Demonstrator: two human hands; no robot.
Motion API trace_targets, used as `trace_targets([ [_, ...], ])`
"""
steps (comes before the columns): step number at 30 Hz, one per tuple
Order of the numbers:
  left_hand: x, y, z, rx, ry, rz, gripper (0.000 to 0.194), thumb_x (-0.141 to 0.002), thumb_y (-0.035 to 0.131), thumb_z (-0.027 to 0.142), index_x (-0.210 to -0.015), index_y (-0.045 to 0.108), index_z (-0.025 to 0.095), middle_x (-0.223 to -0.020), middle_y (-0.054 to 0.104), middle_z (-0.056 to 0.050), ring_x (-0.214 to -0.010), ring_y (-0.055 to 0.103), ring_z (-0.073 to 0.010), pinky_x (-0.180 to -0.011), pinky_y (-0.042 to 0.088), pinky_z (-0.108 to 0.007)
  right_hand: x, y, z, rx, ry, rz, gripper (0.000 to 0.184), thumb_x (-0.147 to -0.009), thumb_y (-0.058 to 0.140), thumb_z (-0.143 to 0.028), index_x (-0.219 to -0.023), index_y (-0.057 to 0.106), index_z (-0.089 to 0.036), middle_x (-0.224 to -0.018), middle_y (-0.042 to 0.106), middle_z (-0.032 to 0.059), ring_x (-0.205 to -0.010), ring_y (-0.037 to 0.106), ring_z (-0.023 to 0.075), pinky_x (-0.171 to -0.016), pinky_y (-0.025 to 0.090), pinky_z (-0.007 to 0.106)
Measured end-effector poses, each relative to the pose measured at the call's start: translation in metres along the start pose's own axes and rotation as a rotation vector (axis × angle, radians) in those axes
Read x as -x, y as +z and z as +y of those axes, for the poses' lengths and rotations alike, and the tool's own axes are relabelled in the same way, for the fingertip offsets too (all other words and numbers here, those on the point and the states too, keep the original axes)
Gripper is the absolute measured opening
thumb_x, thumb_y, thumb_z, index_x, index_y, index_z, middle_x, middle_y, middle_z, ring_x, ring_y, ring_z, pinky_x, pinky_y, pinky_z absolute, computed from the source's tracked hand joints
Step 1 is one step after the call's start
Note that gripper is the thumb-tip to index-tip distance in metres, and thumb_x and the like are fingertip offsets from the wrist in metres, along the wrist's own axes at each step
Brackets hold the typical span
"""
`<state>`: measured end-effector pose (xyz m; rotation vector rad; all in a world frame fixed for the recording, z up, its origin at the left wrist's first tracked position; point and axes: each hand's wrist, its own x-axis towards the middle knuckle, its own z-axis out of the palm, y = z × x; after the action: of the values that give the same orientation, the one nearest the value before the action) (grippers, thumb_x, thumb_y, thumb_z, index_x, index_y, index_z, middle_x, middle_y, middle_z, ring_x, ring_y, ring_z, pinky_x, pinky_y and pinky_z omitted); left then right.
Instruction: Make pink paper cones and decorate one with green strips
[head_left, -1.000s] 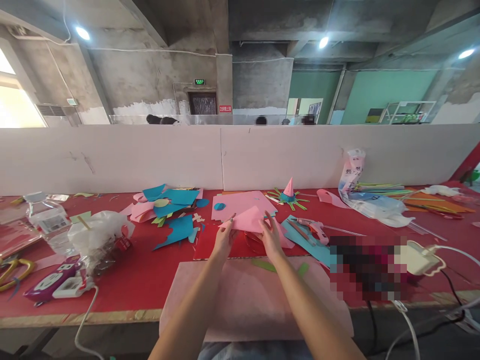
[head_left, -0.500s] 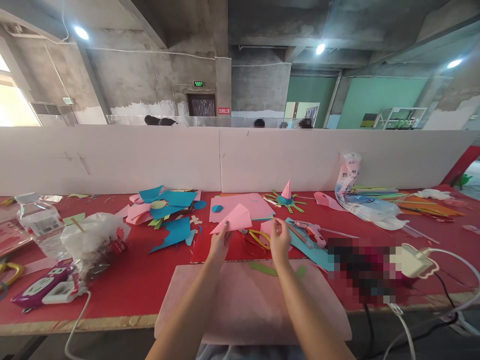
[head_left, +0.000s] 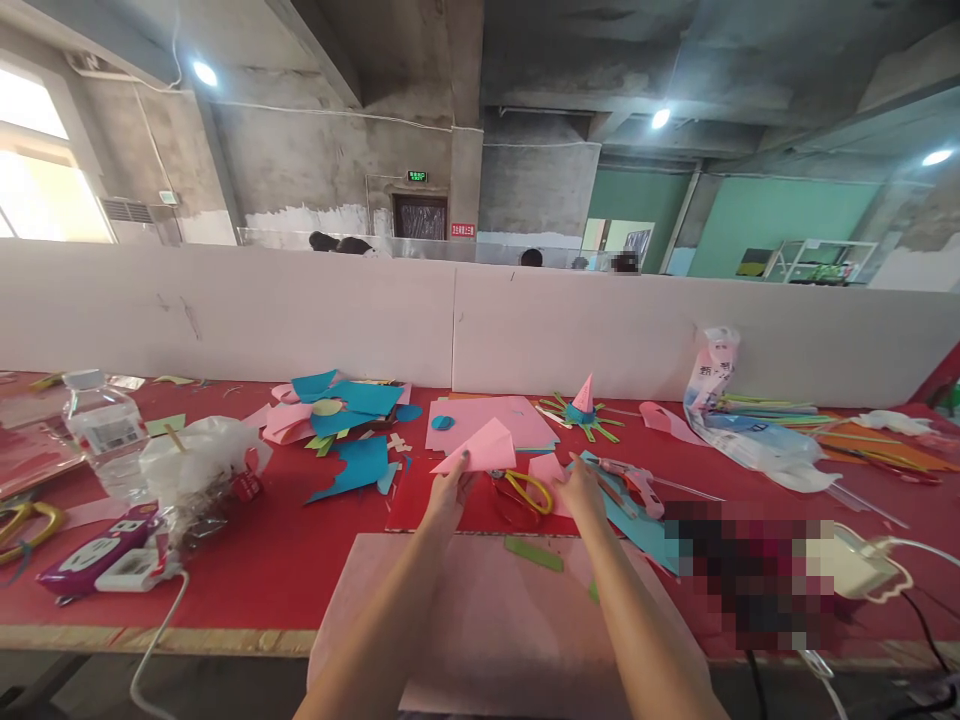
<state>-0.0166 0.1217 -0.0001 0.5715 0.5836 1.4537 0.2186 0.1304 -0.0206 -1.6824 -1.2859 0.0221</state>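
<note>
My left hand (head_left: 448, 487) pinches a pink folded piece of paper (head_left: 484, 447) at its lower edge, holding it above the red board. The paper has a pointed left corner and a fold across it. My right hand (head_left: 585, 488) has its fingers apart, with nothing visible in them. It is beside a small pink paper piece (head_left: 546, 468) and the end of a blue paper strip (head_left: 634, 525); I cannot tell if it touches them. Yellow-handled scissors (head_left: 529, 490) lie between my hands. A pink glue gun (head_left: 636, 487) rests right of my right hand.
A pink cone on a blue base with green strips (head_left: 583, 405) stands behind. Blue paper scraps (head_left: 360, 470) lie left, near a plastic bottle (head_left: 105, 430) and a bagged item (head_left: 199, 470). A plastic package (head_left: 750, 440) is right. A white partition (head_left: 337, 310) borders the table.
The view has turned a little left, so everything sits further right. My right hand's fingers have gone from pinched together to apart. My left hand still holds the pink paper.
</note>
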Motion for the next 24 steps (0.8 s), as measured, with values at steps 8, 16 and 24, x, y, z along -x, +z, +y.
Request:
trace_targets([
  [8, 0.0, -0.001, 0.0, -0.037, 0.102, 0.059, 0.036, -0.071, 0.068, 0.025, -0.105, 0.06, 0.016, -0.116, 0.059, -0.011, -0.108, 0.055, -0.0247, -0.094, 0.046, -0.038, -0.013, -0.025, -0.009, 0.023, -0.035, -0.052, 0.016, -0.061, 0.053, -0.014, -0.073, 0.063, -0.017, -0.069, 0.062, 0.0078, -0.071, 0.058, 0.0247, -0.066, 0.041, 0.037],
  [16, -0.008, -0.005, -0.008, -0.099, 0.099, 0.072, 0.035, -0.069, 0.069, 0.026, -0.103, 0.063, 0.016, -0.116, 0.06, -0.01, -0.105, 0.057, -0.0245, -0.09, 0.048, -0.039, -0.018, -0.061, -0.094, -0.305, -0.169, 0.321, 0.032, -0.083, 0.039, -0.036, -0.098, 0.062, -0.018, -0.104, 0.055, 0.0145, -0.102, 0.053, 0.0277, -0.086, 0.041, 0.044],
  [24, -0.012, -0.006, -0.016, -0.286, 0.066, 0.033, 0.024, -0.067, 0.068, 0.022, -0.089, 0.068, 0.013, -0.096, 0.068, -0.009, -0.107, 0.055, -0.0288, -0.091, 0.045, -0.042, 0.002, 0.038, -0.191, -0.526, -0.45, -0.432, 0.026, -0.075, 0.052, -0.029, -0.097, 0.065, -0.022, -0.103, 0.063, 0.005, -0.097, 0.058, 0.0224, -0.088, 0.044, 0.042],
])
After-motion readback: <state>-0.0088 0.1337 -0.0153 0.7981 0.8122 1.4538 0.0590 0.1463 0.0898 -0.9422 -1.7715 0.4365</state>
